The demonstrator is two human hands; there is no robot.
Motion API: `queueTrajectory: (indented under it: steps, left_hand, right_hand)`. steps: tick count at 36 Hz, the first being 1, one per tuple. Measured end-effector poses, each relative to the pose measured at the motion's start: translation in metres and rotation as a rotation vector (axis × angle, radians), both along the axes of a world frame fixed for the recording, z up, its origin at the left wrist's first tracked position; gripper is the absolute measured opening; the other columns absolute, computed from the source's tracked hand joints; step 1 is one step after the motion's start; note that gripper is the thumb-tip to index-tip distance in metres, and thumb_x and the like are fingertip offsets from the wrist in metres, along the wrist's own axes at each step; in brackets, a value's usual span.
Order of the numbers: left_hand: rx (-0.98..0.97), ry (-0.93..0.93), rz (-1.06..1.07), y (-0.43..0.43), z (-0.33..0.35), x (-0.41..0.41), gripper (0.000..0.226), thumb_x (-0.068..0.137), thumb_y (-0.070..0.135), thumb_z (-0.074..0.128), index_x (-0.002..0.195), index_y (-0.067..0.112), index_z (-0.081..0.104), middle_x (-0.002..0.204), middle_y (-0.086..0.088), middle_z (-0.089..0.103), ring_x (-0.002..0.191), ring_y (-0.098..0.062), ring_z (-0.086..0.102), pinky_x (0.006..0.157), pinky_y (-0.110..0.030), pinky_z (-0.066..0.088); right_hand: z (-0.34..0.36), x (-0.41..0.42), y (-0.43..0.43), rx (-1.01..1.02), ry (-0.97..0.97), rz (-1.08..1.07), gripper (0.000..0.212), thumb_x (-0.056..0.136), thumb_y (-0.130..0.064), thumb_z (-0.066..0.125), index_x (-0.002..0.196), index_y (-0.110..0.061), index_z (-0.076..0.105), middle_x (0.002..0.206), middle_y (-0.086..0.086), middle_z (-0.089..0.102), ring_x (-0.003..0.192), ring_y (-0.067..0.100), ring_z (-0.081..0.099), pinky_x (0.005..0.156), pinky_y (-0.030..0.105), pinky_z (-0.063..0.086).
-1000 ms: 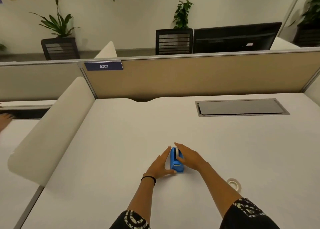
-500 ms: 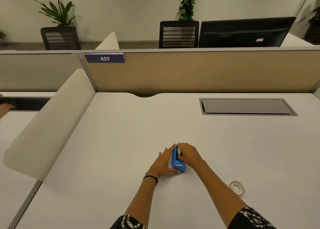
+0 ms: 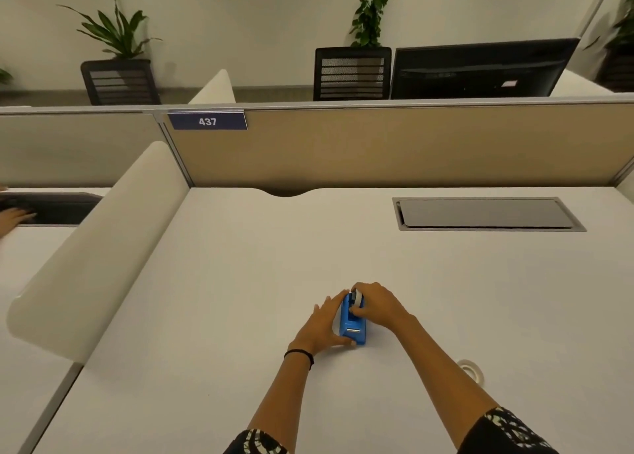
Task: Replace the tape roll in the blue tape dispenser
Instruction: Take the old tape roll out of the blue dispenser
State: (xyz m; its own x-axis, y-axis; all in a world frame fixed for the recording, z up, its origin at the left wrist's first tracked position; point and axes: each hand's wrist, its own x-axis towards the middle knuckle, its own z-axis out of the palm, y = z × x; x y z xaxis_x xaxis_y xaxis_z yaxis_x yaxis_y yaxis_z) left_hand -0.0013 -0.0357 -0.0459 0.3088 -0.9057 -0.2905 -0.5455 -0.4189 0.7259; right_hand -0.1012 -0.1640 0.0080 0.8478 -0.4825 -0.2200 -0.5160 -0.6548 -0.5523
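Dispenser position: blue tape dispenser [image 3: 353, 328] stands on the white desk [image 3: 240, 282], near the front centre, its long axis running away from the person. Tape roll [image 3: 358, 299], white, sits in the far half of the dispenser, its upper edge showing above the blue body.

Left hand [image 3: 322, 326]: fingers straight and laid flat along the dispenser's left side, thumb reaching to its near end. It braces the body and grasps nothing. Black band [image 3: 299, 354] on that wrist.

Right hand [image 3: 379, 304]: fingers curled over the top of the tape roll, thumb against its near face, so the roll is pinched between them. Whether the roll sits fully on its hub cannot be told; the hand covers that part.

Second roll [image 3: 472, 370], 1 in number, lies flat on the desk to the right, well apart from the dispenser and partly hidden behind the right forearm.

Surroundings: grey hatch [image 3: 487, 213] set in the desk at far right; beige partition [image 3: 411, 144] behind, bearing a blue plate [image 3: 207, 121] marked 437.
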Motion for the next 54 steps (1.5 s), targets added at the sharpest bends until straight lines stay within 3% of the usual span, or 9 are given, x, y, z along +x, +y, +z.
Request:
queueTrajectory:
  steps: [7, 13, 18, 23, 27, 35, 38, 43, 54]
  left_hand:
    - [0.005, 0.018, 0.023, 0.0, 0.002, -0.007, 0.102, 0.076, 0.038, 0.074, 0.148, 0.026, 0.003, 0.158, 0.001, 0.013, 0.147, -0.026, 0.006, 0.118, -0.051, -0.002]
    - [0.068, 0.152, 0.048, 0.002, 0.022, 0.0, 0.095, 0.076, 0.048, 0.07, 0.147, 0.03, 0.008, 0.158, 0.0, 0.016, 0.144, -0.022, 0.019, 0.117, -0.044, 0.019]
    - [-0.062, 0.295, 0.235, 0.006, 0.044, -0.01, 0.057, 0.092, 0.046, 0.046, 0.143, 0.024, 0.03, 0.151, -0.003, 0.036, 0.133, -0.021, 0.041, 0.103, -0.028, 0.033]
    - [-0.262, 0.505, 0.336, 0.009, 0.068, -0.036, 0.037, 0.098, 0.042, 0.029, 0.124, 0.031, 0.053, 0.123, 0.007, 0.06, 0.106, 0.001, 0.059, 0.097, -0.023, 0.041]
    - [-0.336, 0.569, 0.406, 0.009, 0.081, -0.053, 0.028, 0.096, 0.044, 0.038, 0.112, 0.035, 0.059, 0.113, 0.009, 0.066, 0.107, -0.008, 0.062, 0.087, -0.022, 0.048]
    - [-0.515, 0.584, 0.556, 0.014, 0.096, -0.079, 0.024, 0.092, 0.032, 0.054, 0.105, 0.015, 0.065, 0.103, -0.006, 0.072, 0.094, -0.013, 0.069, 0.076, -0.019, 0.056]
    - [-0.54, 0.601, 0.602, 0.018, 0.1, -0.084, 0.029, 0.091, 0.031, 0.055, 0.107, 0.01, 0.065, 0.103, -0.01, 0.072, 0.095, -0.019, 0.069, 0.083, -0.026, 0.057]
    - [-0.542, 0.611, 0.622, 0.023, 0.103, -0.092, 0.03, 0.088, 0.03, 0.06, 0.11, 0.01, 0.065, 0.105, -0.012, 0.071, 0.098, -0.022, 0.068, 0.093, -0.037, 0.054]
    - [-0.628, 0.621, 0.76, 0.033, 0.099, -0.105, 0.015, 0.086, 0.019, 0.064, 0.101, 0.02, 0.068, 0.101, -0.002, 0.072, 0.093, -0.014, 0.068, 0.073, -0.015, 0.055]
  right_hand:
    - [0.006, -0.012, 0.003, 0.061, -0.116, -0.059, 0.044, 0.085, -0.024, 0.063, 0.125, -0.011, 0.047, 0.129, 0.009, 0.053, 0.115, 0.026, 0.052, 0.097, 0.036, 0.043]
    - [0.01, -0.024, 0.003, 0.047, -0.276, -0.103, 0.044, 0.084, -0.022, 0.065, 0.124, -0.019, 0.047, 0.118, 0.008, 0.055, 0.084, 0.009, 0.051, 0.071, 0.01, 0.043]
    - [0.022, -0.029, 0.013, 0.118, -0.351, -0.086, 0.05, 0.09, -0.016, 0.057, 0.136, -0.02, 0.037, 0.135, 0.008, 0.051, 0.12, 0.021, 0.05, 0.101, 0.037, 0.047]
    - [0.033, -0.036, 0.025, 0.207, -0.427, -0.07, 0.047, 0.09, -0.007, 0.055, 0.134, -0.017, 0.041, 0.129, 0.009, 0.056, 0.113, 0.019, 0.055, 0.092, 0.027, 0.046]
    - [0.039, -0.042, 0.032, 0.246, -0.426, -0.062, 0.044, 0.09, -0.003, 0.053, 0.131, -0.017, 0.045, 0.123, 0.008, 0.06, 0.106, 0.015, 0.058, 0.086, 0.016, 0.047]
    - [0.048, -0.055, 0.042, 0.357, -0.452, -0.163, 0.041, 0.092, -0.015, 0.053, 0.131, -0.016, 0.042, 0.121, 0.009, 0.059, 0.091, 0.016, 0.062, 0.075, 0.02, 0.054]
    - [0.052, -0.059, 0.047, 0.44, -0.481, -0.204, 0.036, 0.093, -0.02, 0.05, 0.128, -0.015, 0.045, 0.113, 0.01, 0.062, 0.08, 0.011, 0.066, 0.061, 0.011, 0.056]
    - [0.057, -0.067, 0.053, 0.463, -0.52, -0.254, 0.027, 0.094, -0.022, 0.049, 0.119, -0.012, 0.052, 0.107, 0.013, 0.066, 0.085, 0.019, 0.068, 0.063, 0.013, 0.056]
    - [0.055, -0.078, 0.07, 0.529, -0.56, -0.378, 0.01, 0.09, -0.02, 0.057, 0.094, -0.012, 0.055, 0.09, 0.011, 0.069, 0.083, 0.023, 0.07, 0.063, 0.013, 0.057]
